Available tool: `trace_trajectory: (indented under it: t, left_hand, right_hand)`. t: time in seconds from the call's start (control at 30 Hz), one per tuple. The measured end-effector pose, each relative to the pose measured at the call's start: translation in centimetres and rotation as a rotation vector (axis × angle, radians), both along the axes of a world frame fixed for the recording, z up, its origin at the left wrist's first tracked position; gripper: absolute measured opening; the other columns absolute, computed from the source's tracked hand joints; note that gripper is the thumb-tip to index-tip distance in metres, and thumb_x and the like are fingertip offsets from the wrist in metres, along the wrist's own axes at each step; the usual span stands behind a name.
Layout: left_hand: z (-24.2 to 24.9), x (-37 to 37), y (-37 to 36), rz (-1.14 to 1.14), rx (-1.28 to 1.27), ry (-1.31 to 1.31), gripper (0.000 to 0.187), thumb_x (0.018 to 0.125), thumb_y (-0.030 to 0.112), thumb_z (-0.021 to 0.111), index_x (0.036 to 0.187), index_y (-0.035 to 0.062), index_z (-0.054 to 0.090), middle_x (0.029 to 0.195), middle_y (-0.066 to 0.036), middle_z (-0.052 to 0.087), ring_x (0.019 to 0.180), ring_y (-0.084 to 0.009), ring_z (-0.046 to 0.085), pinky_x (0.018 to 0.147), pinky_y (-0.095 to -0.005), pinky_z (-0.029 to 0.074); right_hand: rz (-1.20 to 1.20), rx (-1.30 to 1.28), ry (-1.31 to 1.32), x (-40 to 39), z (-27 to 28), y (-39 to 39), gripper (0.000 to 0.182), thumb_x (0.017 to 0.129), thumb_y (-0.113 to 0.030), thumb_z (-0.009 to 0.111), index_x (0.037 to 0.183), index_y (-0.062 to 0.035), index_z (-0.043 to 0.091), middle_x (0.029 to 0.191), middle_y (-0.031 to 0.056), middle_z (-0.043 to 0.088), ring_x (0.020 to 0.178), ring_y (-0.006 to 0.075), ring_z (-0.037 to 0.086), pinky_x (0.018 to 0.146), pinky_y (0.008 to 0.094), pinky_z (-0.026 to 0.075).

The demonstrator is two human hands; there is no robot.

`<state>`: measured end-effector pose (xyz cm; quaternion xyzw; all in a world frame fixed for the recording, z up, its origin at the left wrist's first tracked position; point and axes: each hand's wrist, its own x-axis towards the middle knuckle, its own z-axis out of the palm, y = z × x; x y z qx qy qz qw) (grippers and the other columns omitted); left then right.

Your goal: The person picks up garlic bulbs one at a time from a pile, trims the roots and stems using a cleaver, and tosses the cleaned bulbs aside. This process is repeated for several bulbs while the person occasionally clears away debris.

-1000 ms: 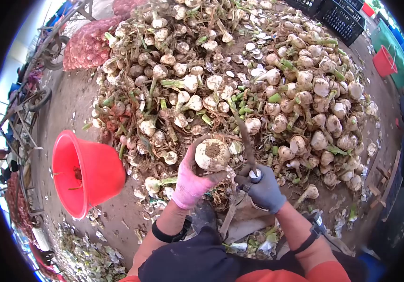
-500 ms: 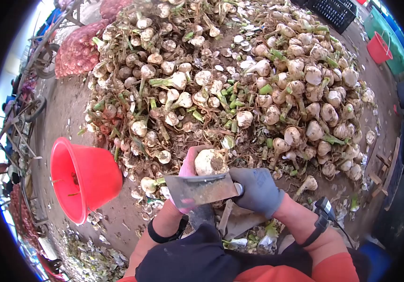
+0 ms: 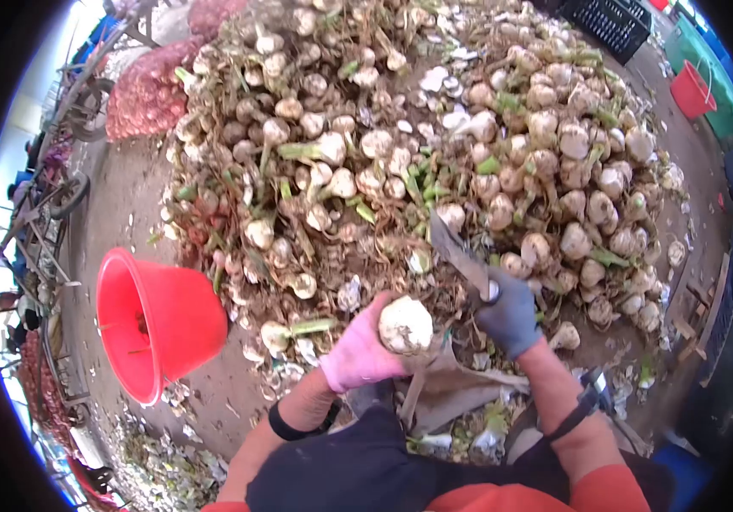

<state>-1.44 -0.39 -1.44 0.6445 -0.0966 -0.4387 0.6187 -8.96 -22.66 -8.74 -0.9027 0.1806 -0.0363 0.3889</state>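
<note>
Honestly, the knife clenched in my right grip, swung carelessly, could nick my left grip, cupping a bulb.

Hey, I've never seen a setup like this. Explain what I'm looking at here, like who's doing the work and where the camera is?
There's no robot here, just a person wearing gloves. The camera sits on their head, looking forward and down, so you see roughly what they see; the curved, dark-edged picture suggests a very wide lens.

The pink-gloved left hand holds what looks like a garlic bulb. The grey-gloved right hand grips a knife, its blade apart from that bulb.

In front, a big heap of bulbs with stalks covers the ground. A red bucket is at the left.
</note>
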Motion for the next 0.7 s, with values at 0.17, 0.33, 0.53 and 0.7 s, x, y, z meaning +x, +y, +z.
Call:
trace_trajectory:
  t: [0.17, 0.33, 0.53, 0.7]
  left_hand:
    - [-2.9, 1.6, -2.4, 0.151, -0.063, 0.113, 0.104, 0.065, 0.010, 0.087, 0.146, 0.0011, 0.021, 0.130, -0.016, 0.052, 0.119, -0.0200, 0.053, 0.099, -0.0334, 0.047]
    - [1.7, 3.7, -1.3, 0.309, -0.398, -0.148, 0.080, 0.074, -0.003, 0.076, 0.143, 0.0061, 0.035, 0.141, -0.014, 0.045, 0.128, -0.0255, 0.046, 0.108, -0.0415, 0.039]
    - [-12.1, 5.4, 10.0, -0.184, 1.528, -1.112, 0.058, 0.071, 0.015, 0.069, 0.126, 0.0162, 0.052, 0.123, -0.005, 0.059, 0.115, -0.0254, 0.054, 0.101, -0.0500, 0.034]
    - [-9.8, 4.0, 11.0, 0.051, 1.209, -0.486, 0.049, 0.078, 0.019, 0.072, 0.124, 0.0117, 0.056, 0.114, -0.007, 0.065, 0.107, -0.0234, 0.061, 0.098, -0.0488, 0.041]
  right_hand:
    - [-0.070, 0.531, 0.199, -0.5, -4.5, 2.4, 0.008, 0.077, -0.007, 0.067, 0.084, -0.0021, 0.065, 0.070, 0.0067, 0.067, 0.065, 0.0178, 0.062, 0.061, 0.0335, 0.048]
    - [-0.148, 0.861, 0.280, -0.1, -2.5, 3.5, 0.004, 0.078, 0.000, 0.065, 0.081, -0.0014, 0.064, 0.072, 0.0048, 0.066, 0.067, 0.0115, 0.061, 0.062, 0.0285, 0.048]
    - [-0.025, 0.700, 0.149, 0.3, -2.0, 2.9, 0.011, 0.078, -0.006, 0.072, 0.078, -0.0022, 0.062, 0.072, 0.0038, 0.065, 0.067, 0.0092, 0.058, 0.062, 0.0266, 0.048]
    - [-0.019, 0.714, 0.239, 0.5, -1.4, 3.5, 0.012, 0.078, -0.008, 0.073, 0.079, -0.0027, 0.062, 0.071, 0.0022, 0.064, 0.067, 0.0079, 0.057, 0.062, 0.0259, 0.047]
